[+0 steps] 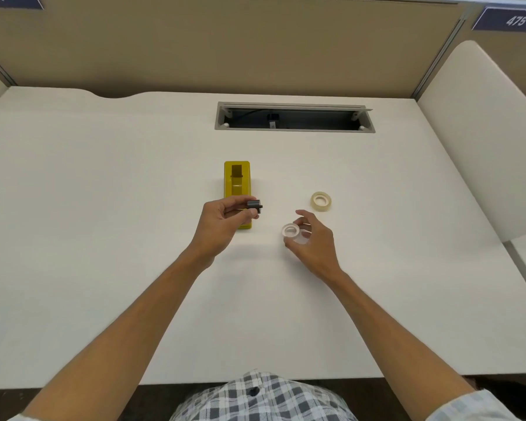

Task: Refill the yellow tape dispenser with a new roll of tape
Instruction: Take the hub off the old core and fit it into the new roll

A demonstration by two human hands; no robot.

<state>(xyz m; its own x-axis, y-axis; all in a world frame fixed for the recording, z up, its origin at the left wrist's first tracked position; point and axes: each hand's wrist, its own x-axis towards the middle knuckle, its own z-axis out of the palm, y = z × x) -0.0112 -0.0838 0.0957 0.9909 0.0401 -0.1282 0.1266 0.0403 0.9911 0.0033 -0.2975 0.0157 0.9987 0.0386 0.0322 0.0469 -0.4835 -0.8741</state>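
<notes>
The yellow tape dispenser point(237, 178) stands on the white desk point(104, 177), its near end hidden behind my left hand. My left hand point(222, 223) pinches a small dark grey spool hub point(253, 205) just above the dispenser's near end. My right hand point(312, 238) holds a white, nearly bare tape core point(290, 230) in its fingertips, a little to the right of the dispenser. A full roll of clear tape point(321, 201) lies flat on the desk beyond my right hand, apart from it.
An open cable tray point(295, 117) is sunk into the desk at the back. Beige partition walls point(225, 47) close off the back and a white side panel point(480, 132) stands at the right. The desk's front edge runs near my checked shirt point(255, 399).
</notes>
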